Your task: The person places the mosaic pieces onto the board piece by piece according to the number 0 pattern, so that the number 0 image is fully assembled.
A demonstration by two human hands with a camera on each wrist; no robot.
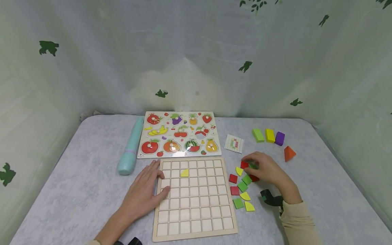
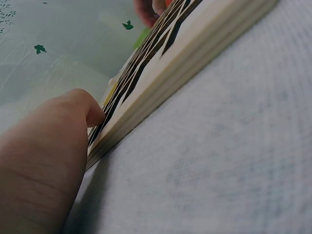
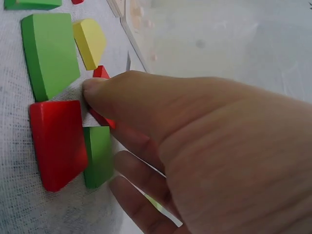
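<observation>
My left hand (image 1: 146, 193): flat, palm down, fingers straight and spread.
My right hand (image 1: 267, 170): fingers curled downward, thumb and fingertips drawn together in a pinch.
My right wrist: in a beige sleeve.

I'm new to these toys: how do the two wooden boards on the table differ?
The fruit puzzle board is printed with colourful fruits and has pieces with small knobs in it; the grid board is plain pale wood with square cells, nearly all empty, with one yellow piece. The fruit board lies farther away, untouched; the left hand rests on the grid board. Both lie flat.
</observation>
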